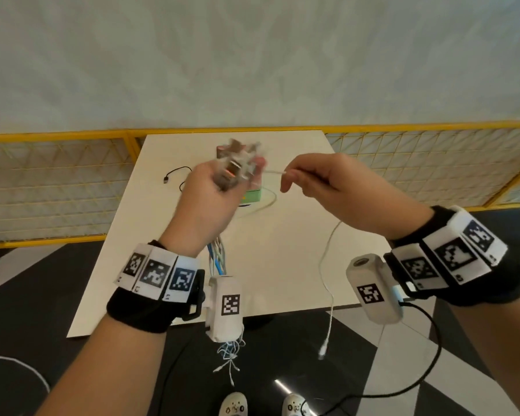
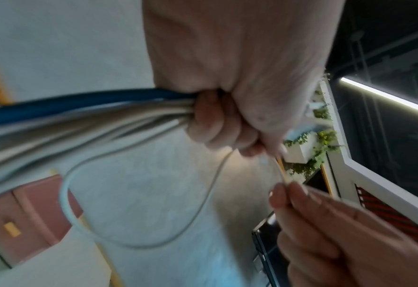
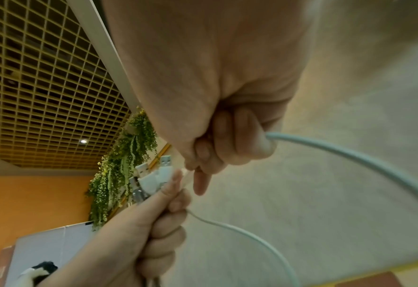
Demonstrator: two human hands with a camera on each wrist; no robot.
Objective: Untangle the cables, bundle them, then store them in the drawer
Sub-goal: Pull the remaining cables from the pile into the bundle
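Observation:
My left hand [image 1: 213, 187] grips a bundle of white and blue cables [image 2: 85, 112] in a fist above the table. Their plugs [image 1: 237, 159] stick up blurred out of the fist, and the strands [image 1: 218, 259] hang below my wrist. My right hand [image 1: 309, 178] pinches a thin white cable [image 1: 327, 265] just right of the bundle. That cable runs from the bundle to my right fingers [image 2: 283, 196], loops underneath [image 2: 139, 203], and its free end [image 1: 323, 351] dangles past the table's front edge. A small drawer box [image 1: 251, 196], green and pink, stands on the table behind my left hand.
A black cable [image 1: 174, 175] lies on the white table [image 1: 282, 265] at the far left. A yellow mesh fence [image 1: 433, 163] runs behind the table. Below are a dark floor and my shoes [image 1: 234, 406].

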